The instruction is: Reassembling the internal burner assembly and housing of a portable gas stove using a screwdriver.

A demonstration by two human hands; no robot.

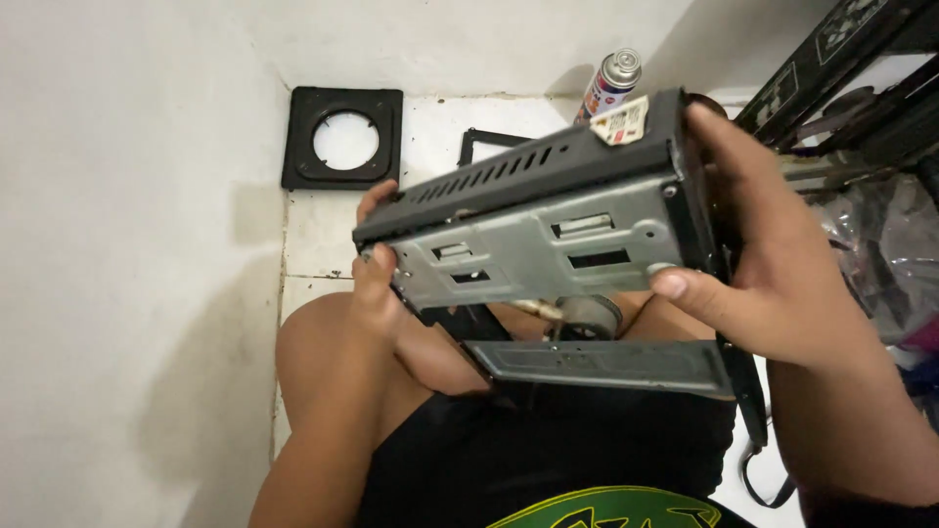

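Both hands on the portable gas stove (548, 220), held up over my lap and tipped on its side, grey sheet-metal underside facing me, black vented edge on top. Left hand (377, 284) is clamped on the stove's 9 o'clock end, thumb on the grey panel, fingers wrapped behind. Right hand (763, 264) is closed round the 3 o'clock end, thumb pressed on the lower corner of the panel.

A hinged flap (606, 364) hangs open at 6 o'clock below the body; something round sits behind it, probably the regulator, view too dark to be sure.

My read: keep both end grips firm and rotate slowly so the flap doesn't swing into my knee. Thumbs should stay off the slot edges; stamped metal is likely sharp.

Spray can (611, 83) stands at 12 o'clock by the wall; square black burner plate (344, 139) on the floor at 10 o'clock, well apart.
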